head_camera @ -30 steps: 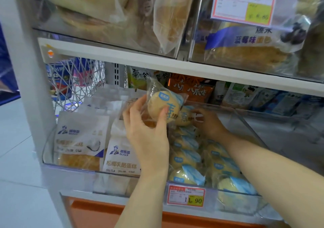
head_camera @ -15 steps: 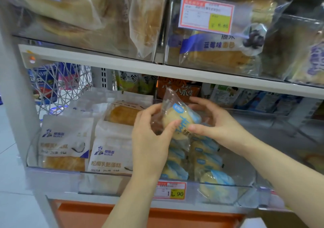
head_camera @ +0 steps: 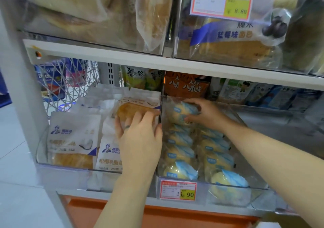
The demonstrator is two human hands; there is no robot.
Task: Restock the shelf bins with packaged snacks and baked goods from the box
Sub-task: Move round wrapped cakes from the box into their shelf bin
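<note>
My right hand (head_camera: 208, 114) grips a round bun in a clear and blue wrapper (head_camera: 178, 111), thumb below and fingers above. It holds the bun at the back of the clear right-hand bin (head_camera: 201, 189). Two rows of the same wrapped buns (head_camera: 182, 154) fill that bin. My left hand (head_camera: 140, 138) lies flat on a white cake packet (head_camera: 130, 109) in the left bin (head_camera: 57, 166), right beside the divider. More white cake packets (head_camera: 73, 136) stand in front of it.
A 1.90 price tag (head_camera: 178, 191) is clipped to the right bin's front. The shelf above (head_camera: 157, 61) carries bagged bread (head_camera: 233, 47) and an 8.80 tag (head_camera: 222, 1). Snack bags (head_camera: 185, 86) stand behind the bins. A wire basket (head_camera: 68, 80) hangs at the left, and an orange panel (head_camera: 157, 217) sits below.
Both hands held the bun in front of the shelf. My right hand has carried it down to the back of the right bin. My left hand let go and moved onto the cake packet.
</note>
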